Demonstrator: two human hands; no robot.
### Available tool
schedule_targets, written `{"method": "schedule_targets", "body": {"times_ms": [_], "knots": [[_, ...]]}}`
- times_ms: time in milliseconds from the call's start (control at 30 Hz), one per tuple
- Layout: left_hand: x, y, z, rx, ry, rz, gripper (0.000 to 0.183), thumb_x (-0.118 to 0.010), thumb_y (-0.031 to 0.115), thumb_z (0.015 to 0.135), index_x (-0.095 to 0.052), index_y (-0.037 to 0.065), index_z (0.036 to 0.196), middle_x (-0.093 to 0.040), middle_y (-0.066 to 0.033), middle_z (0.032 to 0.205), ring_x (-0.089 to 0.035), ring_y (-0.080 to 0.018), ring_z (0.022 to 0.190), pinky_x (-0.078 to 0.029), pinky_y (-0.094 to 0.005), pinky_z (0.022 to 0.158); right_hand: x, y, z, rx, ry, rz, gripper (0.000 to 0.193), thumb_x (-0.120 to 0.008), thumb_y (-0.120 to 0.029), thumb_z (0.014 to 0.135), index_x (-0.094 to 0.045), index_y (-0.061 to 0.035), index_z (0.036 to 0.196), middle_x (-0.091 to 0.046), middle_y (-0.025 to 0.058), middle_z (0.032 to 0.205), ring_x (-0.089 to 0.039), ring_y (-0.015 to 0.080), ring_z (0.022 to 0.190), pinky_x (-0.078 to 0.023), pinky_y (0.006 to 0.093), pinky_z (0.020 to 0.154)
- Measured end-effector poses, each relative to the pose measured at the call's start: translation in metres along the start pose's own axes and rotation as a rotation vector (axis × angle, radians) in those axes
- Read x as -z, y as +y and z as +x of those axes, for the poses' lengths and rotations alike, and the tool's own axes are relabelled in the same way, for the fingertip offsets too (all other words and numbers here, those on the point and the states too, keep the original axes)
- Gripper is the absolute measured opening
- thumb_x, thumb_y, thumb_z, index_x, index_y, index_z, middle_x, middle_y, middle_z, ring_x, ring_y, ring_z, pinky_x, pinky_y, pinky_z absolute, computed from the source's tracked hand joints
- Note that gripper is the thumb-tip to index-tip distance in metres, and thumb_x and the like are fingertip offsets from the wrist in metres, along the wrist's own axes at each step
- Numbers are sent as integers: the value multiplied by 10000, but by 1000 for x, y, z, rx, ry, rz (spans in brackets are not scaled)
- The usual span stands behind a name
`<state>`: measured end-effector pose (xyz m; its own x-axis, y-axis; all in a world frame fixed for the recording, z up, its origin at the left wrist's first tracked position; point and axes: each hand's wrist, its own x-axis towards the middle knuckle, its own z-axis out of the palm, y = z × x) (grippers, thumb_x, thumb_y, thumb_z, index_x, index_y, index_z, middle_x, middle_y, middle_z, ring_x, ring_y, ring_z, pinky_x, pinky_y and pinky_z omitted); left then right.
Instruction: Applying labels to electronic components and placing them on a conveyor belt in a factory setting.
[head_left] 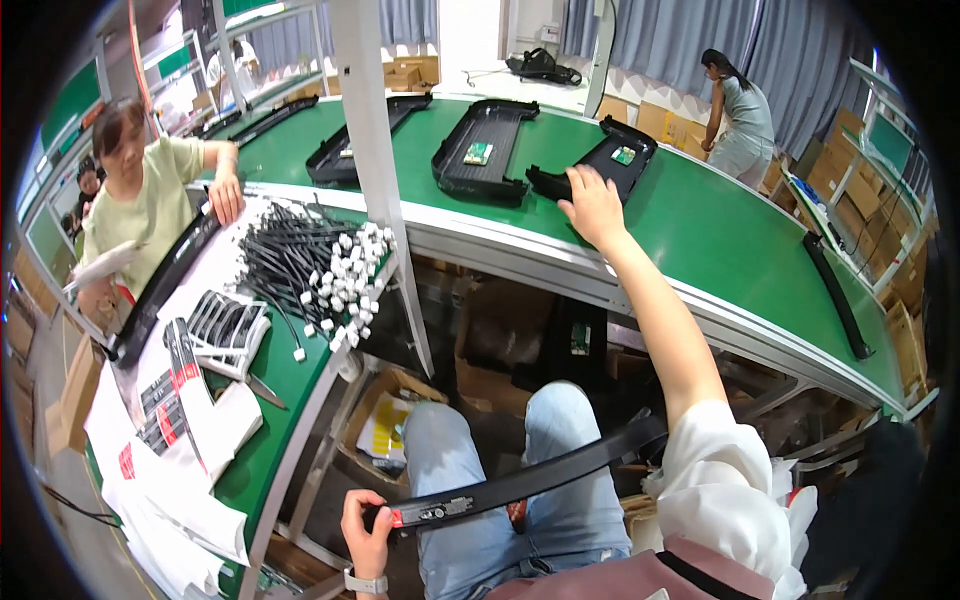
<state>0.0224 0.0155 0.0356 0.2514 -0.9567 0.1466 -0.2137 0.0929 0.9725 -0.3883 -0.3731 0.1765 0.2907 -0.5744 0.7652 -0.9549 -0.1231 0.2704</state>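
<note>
Too small or blurred to read: on the near black bar (pixel 540 484), a red label (pixel 397 518) beside pale print (pixel 446 508); on the green table (pixel 296 400) at left, label sheets (pixel 160 415) with red blocks and dark panels.

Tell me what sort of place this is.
Probably a factory assembly line: black casings, some holding small circuit boards, sit along a green work surface, with a heap of black cables on the side table.
</note>
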Motion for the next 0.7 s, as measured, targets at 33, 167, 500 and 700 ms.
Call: {"method": "schedule_targets", "body": {"times_ms": [33, 167, 500, 700], "knots": [[-4, -2, 2, -2, -4, 29, 209, -668, 176, 828, -545, 15, 884, -541, -67, 873, -524, -172, 805, -420, -291, 745, -19, 20, -6, -111, -267, -8, 407, -727, -313, 816, -600, -88, 1131, -666, 96, 1000, -670, 290, 877, -497, 413, 772], [-2, -7, 3, -10, 38, 152, 139, -616, 121, 893, -533, 21, 941, -532, -21, 870, -493, -93, 799, -417, -239, 725, -6, 71, -41, 28, -316, -69, 273, -729, -341, 809, -635, -98, 891, -647, 67, 878, -662, 241, 870, -478, 400, 760], [3, 10, 13, 185, -52, -136, 68, -585, 73, 952, -560, 21, 987, -547, -20, 829, -510, -105, 731, -437, -236, 704, 155, 289, -221, -466, -470, -456, 197, -642, -99, 835, -619, -56, 1026, -630, 106, 1016, -653, 297, 939, -543, 419, 791], [-11, 16, 22, 122, -9, -9, 156, -592, 125, 832, -517, 22, 923, -507, -25, 868, -465, -93, 782, -388, -229, 724, 91, 159, -113, -289, -335, -122, 314, -674, -126, 768, -622, -54, 1069, -601, 170, 1096, -643, 351, 959, -549, 470, 778]]}}
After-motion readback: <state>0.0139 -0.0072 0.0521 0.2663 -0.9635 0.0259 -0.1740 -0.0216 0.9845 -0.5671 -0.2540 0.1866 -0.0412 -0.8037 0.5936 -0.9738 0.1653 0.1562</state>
